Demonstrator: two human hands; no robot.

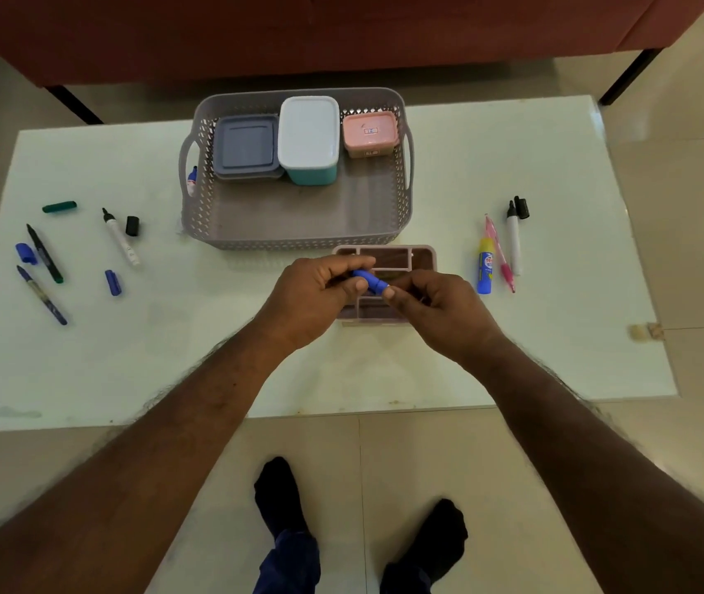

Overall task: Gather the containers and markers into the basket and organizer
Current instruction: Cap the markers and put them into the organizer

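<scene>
Left hand: the left hand (320, 293) is gripping a blue cap (368, 280) between thumb and curled fingers, just above the organizer (421, 257).
Right hand: the right hand (436, 310) is pinching what is meeting the cap's open end; its fingers are hiding that piece, probably a marker body.
Step in hand: judging by the pose, a marker is being capped over the organizer before being dropped in.
Doing it well: both pieces are wanting to stay in line, pushed straight together until seated, then lowered upright into a compartment.
Basket: the basket (299, 233), at 12 o'clock from the hands, is holding a grey container (245, 147), a white-lidded container (308, 135) and a pink container (369, 132).
Left side: toward 9 o'clock, uncapped markers (121, 237) and loose caps (112, 282) are lying apart on the table (170, 358), awaiting pairing by colour.
Right side: toward 3 o'clock, a glue stick (485, 267), a pink pen (500, 255) and a white marker (514, 242) are lying side by side.
</scene>
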